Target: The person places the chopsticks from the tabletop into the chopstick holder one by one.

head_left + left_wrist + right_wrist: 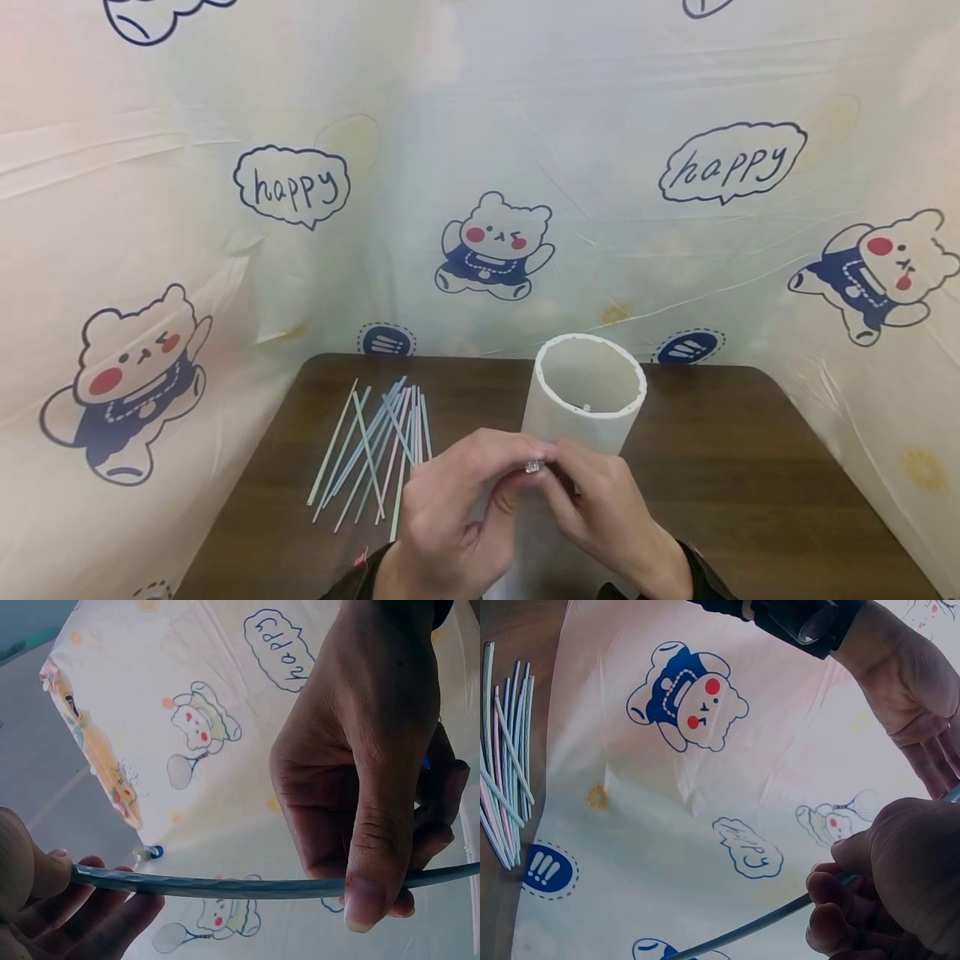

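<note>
A thin, slightly bent bluish-grey strip (225, 888) spans between both hands in the left wrist view. My left hand (457, 508) pinches one end of it between thumb and fingers. Further along, the right hand (615, 508) pinches it too, and part of the strip runs on past those fingers in the right wrist view. Seen from the head, the fingertips of both hands meet around a small silvery bit (533, 467), whose kind I cannot tell. Just beyond the hands stands a white open-topped cylinder (573, 429), partly covered by the fingers.
Several thin pastel sticks (370, 457) lie loosely crossed on the left of the dark wooden table (750, 500). A small white piece (587, 407) shows inside the cylinder. Patterned cloth (600, 250) hangs behind and on both sides.
</note>
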{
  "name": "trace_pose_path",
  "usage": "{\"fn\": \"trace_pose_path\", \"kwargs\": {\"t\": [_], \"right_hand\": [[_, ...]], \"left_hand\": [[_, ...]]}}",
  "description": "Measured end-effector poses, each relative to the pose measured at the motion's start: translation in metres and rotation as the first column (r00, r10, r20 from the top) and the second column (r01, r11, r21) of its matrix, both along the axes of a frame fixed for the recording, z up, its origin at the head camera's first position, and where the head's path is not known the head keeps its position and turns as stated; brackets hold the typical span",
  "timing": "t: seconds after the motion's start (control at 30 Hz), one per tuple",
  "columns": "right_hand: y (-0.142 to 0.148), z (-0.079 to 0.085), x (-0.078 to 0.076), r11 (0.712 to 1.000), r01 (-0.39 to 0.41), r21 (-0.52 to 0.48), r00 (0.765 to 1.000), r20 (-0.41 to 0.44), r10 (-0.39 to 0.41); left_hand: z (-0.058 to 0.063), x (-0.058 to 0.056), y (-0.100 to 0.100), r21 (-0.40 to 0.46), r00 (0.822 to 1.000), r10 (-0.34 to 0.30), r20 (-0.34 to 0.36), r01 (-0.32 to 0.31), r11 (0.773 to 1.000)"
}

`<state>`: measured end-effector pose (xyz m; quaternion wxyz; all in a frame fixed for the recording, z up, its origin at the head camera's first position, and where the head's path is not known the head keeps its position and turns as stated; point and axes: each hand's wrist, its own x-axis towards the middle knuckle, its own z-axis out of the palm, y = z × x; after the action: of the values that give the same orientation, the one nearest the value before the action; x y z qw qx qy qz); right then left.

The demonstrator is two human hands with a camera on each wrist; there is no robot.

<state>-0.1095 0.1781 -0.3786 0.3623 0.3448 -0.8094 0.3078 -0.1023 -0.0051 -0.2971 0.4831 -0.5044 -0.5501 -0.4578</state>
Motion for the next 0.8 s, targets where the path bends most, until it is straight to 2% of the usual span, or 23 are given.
{"fn": "trace_pose_path", "kwargs": {"t": [0.1,0.3,0.43,0.57,0.63,0.8], "right_hand": [[0.002,0.004,-0.002,1.0,-0.004,-0.01,1.0,-0.029,0.004],[0.005,0.022,-0.01,0.999,0.009,-0.04,0.993,-0.115,-0.013],[0.009,0.03,-0.017,0.997,0.07,-0.022,0.989,-0.133,-0.072],[0.013,0.03,-0.026,0.992,0.128,-0.004,0.985,-0.114,-0.128],[0.016,0.029,-0.031,0.989,0.15,0.006,0.984,-0.093,-0.149],[0.022,0.022,-0.044,0.982,0.189,0.031,0.981,-0.044,-0.188]], "left_hand": [[-0.002,-0.003,0.001,0.021,0.999,-0.006,-0.044,0.007,1.0],[-0.016,-0.009,0.005,0.075,0.994,-0.032,-0.104,0.04,0.996],[-0.011,-0.012,0.008,0.07,0.99,-0.034,-0.14,0.044,0.997],[-0.006,-0.021,0.013,0.066,0.979,0.031,-0.199,-0.018,0.998],[-0.006,-0.025,0.016,0.066,0.978,0.063,-0.2,-0.051,0.997],[-0.012,-0.035,0.022,0.044,0.987,0.121,-0.103,-0.117,0.992]]}}
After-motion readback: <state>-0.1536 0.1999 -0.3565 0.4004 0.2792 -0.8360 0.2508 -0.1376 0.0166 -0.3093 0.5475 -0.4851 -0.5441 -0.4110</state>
